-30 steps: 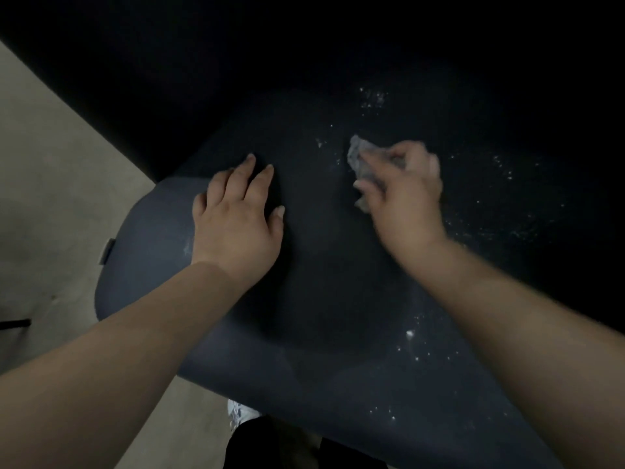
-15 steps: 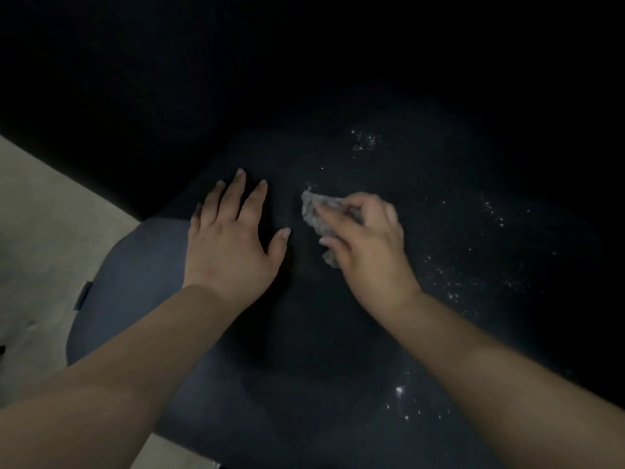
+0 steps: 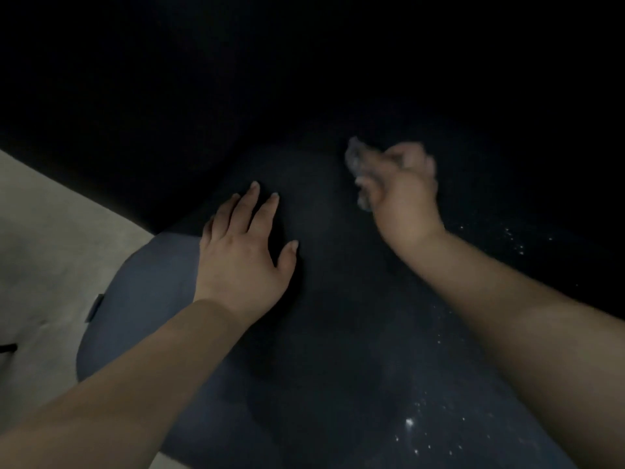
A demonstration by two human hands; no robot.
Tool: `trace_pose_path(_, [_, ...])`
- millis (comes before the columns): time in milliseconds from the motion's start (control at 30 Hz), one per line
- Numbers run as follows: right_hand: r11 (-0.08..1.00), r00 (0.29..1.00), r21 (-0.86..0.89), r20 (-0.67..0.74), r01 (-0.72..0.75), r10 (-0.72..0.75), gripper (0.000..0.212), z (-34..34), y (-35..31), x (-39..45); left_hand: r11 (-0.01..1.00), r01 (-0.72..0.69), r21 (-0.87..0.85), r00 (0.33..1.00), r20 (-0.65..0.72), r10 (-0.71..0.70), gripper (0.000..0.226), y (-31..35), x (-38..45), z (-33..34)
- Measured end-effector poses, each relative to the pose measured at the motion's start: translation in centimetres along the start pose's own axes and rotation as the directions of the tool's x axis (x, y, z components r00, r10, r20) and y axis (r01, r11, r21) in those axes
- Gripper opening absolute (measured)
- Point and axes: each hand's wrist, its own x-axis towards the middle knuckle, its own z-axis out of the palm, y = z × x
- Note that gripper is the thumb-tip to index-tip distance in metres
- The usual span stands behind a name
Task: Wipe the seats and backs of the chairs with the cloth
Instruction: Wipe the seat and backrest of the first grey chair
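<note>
A dark blue padded chair seat [image 3: 142,299] fills the lower middle of the head view. Its far part fades into darkness. My left hand [image 3: 243,252] lies flat on the seat, fingers spread, holding nothing. My right hand [image 3: 402,191] is further back and to the right, closed on a small crumpled grey cloth [image 3: 355,157] that sticks out past the fingers and is blurred. White specks [image 3: 419,431] dot the seat at the lower right and at the right [image 3: 514,242].
Pale floor [image 3: 50,238] shows to the left of the seat. A small dark tag [image 3: 95,306] sits on the seat's left edge. The upper half of the view is black, with nothing to make out.
My right hand has swept the cloth from beside my left hand to further back and right on the seat. My left hand stays flat in the same spot.
</note>
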Motion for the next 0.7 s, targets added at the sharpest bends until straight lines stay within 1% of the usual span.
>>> trace_pose_path(33, [0.994,0.994,-0.013,-0.036,-0.105,0.104,0.035,0.1,0.0,0.7,1.000,0.006,-0.004,1.000,-0.001,-0.006,0.068,0.1,0.2,0.0])
trace_pose_path(67, [0.990,0.989,-0.012,-0.051,-0.143,0.142,0.037,0.3,-0.7,0.8,1.000,0.011,-0.008,1.000,0.002,-0.011,0.068,0.3,0.4,0.1])
trace_pose_path(100, [0.992,0.991,0.005,-0.033,-0.130,0.130,0.037,0.6,-1.6,0.1,1.000,0.014,-0.010,1.000,0.007,-0.014,0.069,0.4,0.6,0.1])
trace_pose_path(167, [0.995,0.998,0.085,0.018,0.051,-0.052,0.035,0.8,-3.3,-2.2,1.000,0.013,-0.010,1.000,0.010,-0.013,0.070,0.7,1.1,0.2])
trace_pose_path(200, [0.986,0.990,0.115,0.059,0.123,-0.130,0.035,0.5,-3.3,-3.5,1.000,0.009,-0.007,1.000,0.008,-0.008,0.071,0.7,1.4,0.2])
trace_pose_path(233, [0.979,0.982,0.124,0.080,0.160,-0.171,0.035,0.0,-2.5,-4.2,1.000,0.003,0.000,1.000,0.007,-0.003,0.071,0.8,1.7,0.2])
trace_pose_path(267, [0.981,0.982,0.106,0.074,0.165,-0.173,0.035,-0.7,-1.3,-4.2,1.000,-0.003,0.006,1.000,0.008,0.003,0.072,0.8,1.9,0.2])
trace_pose_path(300, [0.988,0.989,0.072,0.040,0.137,-0.140,0.034,-1.1,0.3,-3.6,1.000,-0.009,0.010,1.000,0.012,0.008,0.072,0.8,2.2,0.2])
trace_pose_path(333, [0.996,0.998,0.057,-0.010,0.068,-0.068,0.033,-1.6,1.8,-2.5,1.000,-0.011,0.013,1.000,0.017,0.011,0.072,0.9,2.4,0.3])
trace_pose_path(400, [0.993,0.983,0.028,-0.138,-0.114,0.117,0.032,-1.2,4.0,0.9,1.000,-0.005,0.007,1.000,0.015,0.005,0.072,1.2,2.7,0.4])
trace_pose_path(433, [0.981,0.968,0.011,-0.162,-0.194,0.194,0.032,-0.8,4.2,2.8,1.000,0.002,0.001,1.000,0.010,-0.002,0.071,1.5,2.9,0.5])
trace_pose_path(467, [0.972,0.955,0.036,-0.179,-0.234,0.237,0.030,-0.4,3.5,4.1,1.000,0.005,-0.001,1.000,0.007,-0.005,0.071,1.9,3.1,0.5])
trace_pose_path(500, [0.968,0.947,0.065,-0.198,-0.244,0.252,0.027,-0.3,2.2,4.8,1.000,0.004,-0.002,1.000,0.006,-0.003,0.071,2.3,3.3,0.6])
trace_pose_path(533, [0.976,0.961,0.091,-0.176,-0.198,0.212,0.027,0.0,1.0,4.8,1.000,-0.002,-0.003,1.000,0.007,0.002,0.071,2.7,3.6,0.6])
trace_pose_path(567, [0.985,0.988,0.136,-0.091,-0.108,0.121,0.028,0.4,-0.1,3.9,1.000,-0.009,-0.006,1.000,0.009,0.009,0.071,3.0,3.9,0.6])
trace_pose_path(600, [0.991,1.000,0.134,-0.009,0.026,-0.025,0.031,0.5,-0.5,2.3,1.000,-0.016,-0.010,1.000,0.016,0.016,0.071,3.2,4.2,0.6])
trace_pose_path(633, [0.983,0.990,0.133,0.054,0.124,-0.133,0.032,0.2,-0.3,0.7,1.000,-0.025,-0.010,0.999,0.024,0.025,0.071,3.2,4.3,0.6])
trace_pose_path(667, [0.974,0.976,0.142,0.104,0.179,-0.194,0.033,-0.3,0.7,-0.8,1.000,-0.030,-0.007,0.999,0.030,0.031,0.072,3.2,4.4,0.6])
trace_pose_path(700, [0.972,0.972,0.157,0.133,0.174,-0.195,0.033,-1.1,2.1,-1.8,0.999,-0.034,-0.002,0.999,0.034,0.035,0.072,3.1,4.4,0.5])
